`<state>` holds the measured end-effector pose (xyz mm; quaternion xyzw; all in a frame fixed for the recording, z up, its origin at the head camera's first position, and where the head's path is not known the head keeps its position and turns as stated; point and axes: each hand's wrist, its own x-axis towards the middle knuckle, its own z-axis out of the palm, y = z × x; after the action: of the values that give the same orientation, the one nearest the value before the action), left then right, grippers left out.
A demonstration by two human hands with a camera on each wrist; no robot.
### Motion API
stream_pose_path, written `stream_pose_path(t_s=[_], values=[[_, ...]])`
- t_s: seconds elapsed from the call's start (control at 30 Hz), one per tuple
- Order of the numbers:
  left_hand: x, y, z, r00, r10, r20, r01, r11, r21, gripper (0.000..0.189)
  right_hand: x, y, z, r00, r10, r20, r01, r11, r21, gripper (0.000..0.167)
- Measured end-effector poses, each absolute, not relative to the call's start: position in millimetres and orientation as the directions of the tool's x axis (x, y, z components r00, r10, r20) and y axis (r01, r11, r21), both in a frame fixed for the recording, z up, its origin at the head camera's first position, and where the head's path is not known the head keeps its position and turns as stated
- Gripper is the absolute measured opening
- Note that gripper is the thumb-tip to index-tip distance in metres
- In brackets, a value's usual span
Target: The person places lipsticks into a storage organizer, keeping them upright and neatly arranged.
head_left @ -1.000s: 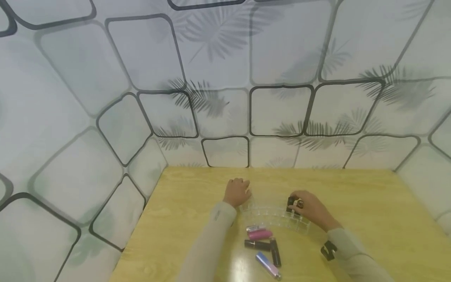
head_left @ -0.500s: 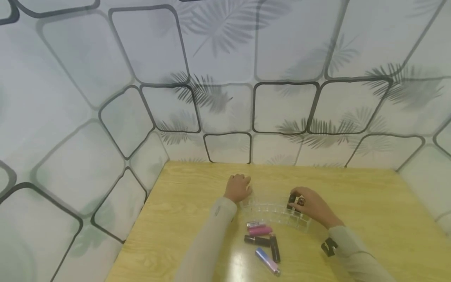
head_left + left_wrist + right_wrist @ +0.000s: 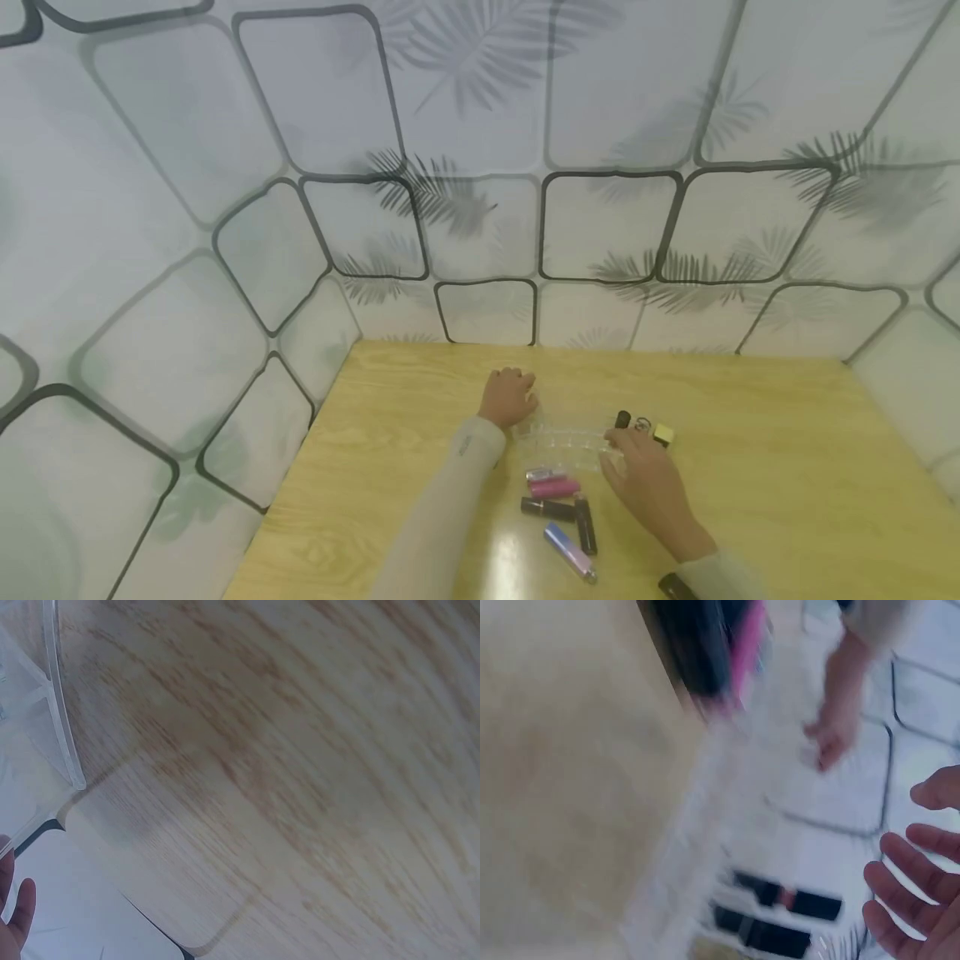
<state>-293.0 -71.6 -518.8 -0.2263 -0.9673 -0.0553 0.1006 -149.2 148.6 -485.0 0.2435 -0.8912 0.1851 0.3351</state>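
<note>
A clear, curved lipstick organizer (image 3: 573, 439) with small compartments stands on the table. At its far left end, my left hand (image 3: 508, 398) grips the edge with curled fingers; in the left wrist view only some fingers (image 3: 22, 904) show beside the clear wall. My right hand (image 3: 651, 485) hovers over the right part of the organizer, fingers spread and holding nothing, as the right wrist view also shows. Behind it, at the organizer's right end, stand a black lipstick (image 3: 622, 419), one with a round emblem on top (image 3: 642, 425) and one with a yellow top (image 3: 663, 434).
In front of the organizer lie a silver tube (image 3: 546, 474), a pink tube (image 3: 555, 488), a black tube (image 3: 549, 509), another black tube (image 3: 585, 523) and a blue-to-pink tube (image 3: 570, 552). Patterned walls (image 3: 480, 312) border the wooden table (image 3: 420, 417) at the back and left.
My right hand has let go of a lipstick at the organizer's right end and drawn back toward me, uncovering the yellow-topped one. The left hand has stayed at the left end.
</note>
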Motion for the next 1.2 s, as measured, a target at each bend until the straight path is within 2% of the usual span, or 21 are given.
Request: stream_pose_path(t_s=[0.17,0.23,0.43,0.7,0.97,1.2], values=[[-294,-72,-520,-0.883,0.423,0.203,0.442,0.895,0.058,0.018,-128,126,-508,-0.804,-0.297,0.515,-0.464,0.855,-0.232,0.034],[-295,-72,-520,-0.881,0.426,0.205,0.446,0.893,0.062,0.018,-124,121,-515,-0.837,-0.295,0.461,-0.433,0.873,-0.226,0.031],[-292,-72,-518,-0.879,0.428,0.208,0.450,0.891,0.067,0.018,-121,118,-527,-0.862,-0.314,0.397,-0.398,0.906,-0.145,0.027],[-290,-71,-514,-0.877,0.426,0.222,0.447,0.893,0.050,0.018,-118,116,-528,-0.944,-0.262,0.202,-0.303,0.930,-0.210,0.033],[-292,-72,-518,-0.866,0.438,0.240,0.461,0.886,0.046,0.017,-111,115,-532,-0.963,-0.250,0.098,-0.267,0.923,-0.275,0.031],[-291,-72,-518,-0.867,0.435,0.244,0.457,0.888,0.042,0.016,-109,114,-531,-0.967,-0.245,0.076,-0.256,0.913,-0.319,0.029]])
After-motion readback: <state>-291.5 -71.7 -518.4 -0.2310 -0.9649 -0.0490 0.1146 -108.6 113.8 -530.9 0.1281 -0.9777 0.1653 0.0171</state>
